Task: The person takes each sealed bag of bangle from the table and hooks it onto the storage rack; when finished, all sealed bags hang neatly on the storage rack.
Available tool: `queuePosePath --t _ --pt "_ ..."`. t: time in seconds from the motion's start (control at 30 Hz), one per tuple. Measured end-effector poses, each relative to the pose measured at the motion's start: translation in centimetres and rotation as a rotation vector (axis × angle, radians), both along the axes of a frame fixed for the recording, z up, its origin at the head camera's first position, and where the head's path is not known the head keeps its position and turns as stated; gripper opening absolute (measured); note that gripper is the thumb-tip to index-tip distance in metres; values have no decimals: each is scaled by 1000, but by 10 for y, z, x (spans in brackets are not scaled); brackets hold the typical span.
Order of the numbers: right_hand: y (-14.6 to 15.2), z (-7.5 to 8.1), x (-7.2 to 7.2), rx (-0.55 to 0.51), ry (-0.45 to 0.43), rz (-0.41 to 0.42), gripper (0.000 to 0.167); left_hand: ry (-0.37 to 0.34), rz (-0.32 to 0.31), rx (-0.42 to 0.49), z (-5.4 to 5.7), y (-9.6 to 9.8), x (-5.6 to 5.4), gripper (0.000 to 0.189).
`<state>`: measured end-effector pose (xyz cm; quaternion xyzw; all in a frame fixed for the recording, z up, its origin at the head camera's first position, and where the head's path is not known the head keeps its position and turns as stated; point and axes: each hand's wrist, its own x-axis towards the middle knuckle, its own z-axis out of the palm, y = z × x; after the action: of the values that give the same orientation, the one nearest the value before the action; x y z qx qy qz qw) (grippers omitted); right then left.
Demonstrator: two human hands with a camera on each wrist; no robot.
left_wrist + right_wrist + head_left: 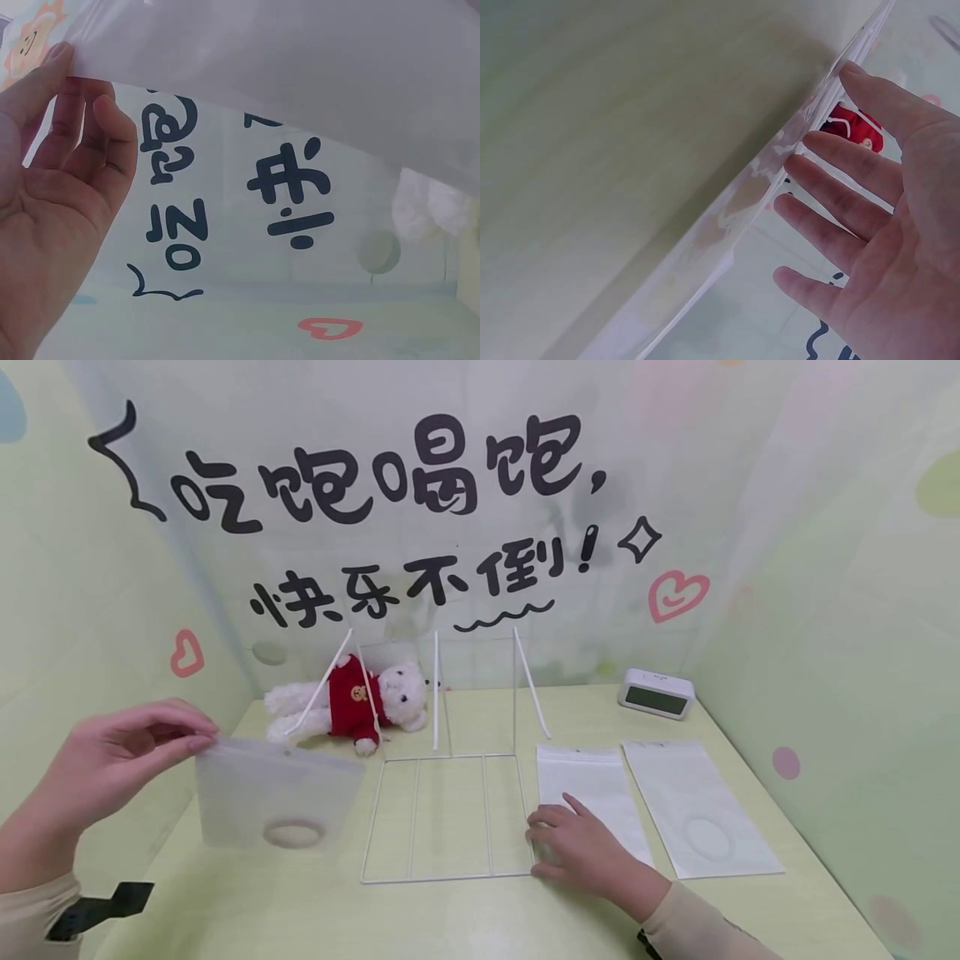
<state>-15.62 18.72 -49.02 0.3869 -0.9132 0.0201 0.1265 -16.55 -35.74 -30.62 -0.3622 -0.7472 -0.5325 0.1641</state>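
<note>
My left hand (112,768) pinches the top corner of a frosted, translucent flat bag (247,789) and holds it up above the left side of the table. An oval ring shape shows low on that bag. In the left wrist view the bag (300,67) spreads across the top, its corner between thumb and fingers. My right hand (581,852), fingers spread, lies over the near-left part of a white bag (585,772), by the right edge of a white wire rack (450,878). In the right wrist view the fingertips (795,165) are at the bag's edge; firm contact is unclear.
Another white bag (690,785) with a faint ring lies farther right. A white teddy bear (356,702) in a red sweater lies behind the rack's uprights. A white digital clock (656,693) stands at the back right. Printed curtains (825,693) enclose the table (480,918).
</note>
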Motion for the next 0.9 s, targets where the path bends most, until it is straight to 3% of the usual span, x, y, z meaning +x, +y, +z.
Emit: queuePosePath --t 0.27,0.47,0.7,0.9 --pt "0 1 0 5 -6 -16 41 66 -71 76 19 11 6 27" --pt "-1 2 0 2 -5 -16 42 73 -55 132 31 16 10 25" --pt "-1 1 0 8 -1 -9 42 98 -119 149 35 23 11 24" --pt "-2 0 0 0 7 -3 41 107 -113 135 34 27 6 26"
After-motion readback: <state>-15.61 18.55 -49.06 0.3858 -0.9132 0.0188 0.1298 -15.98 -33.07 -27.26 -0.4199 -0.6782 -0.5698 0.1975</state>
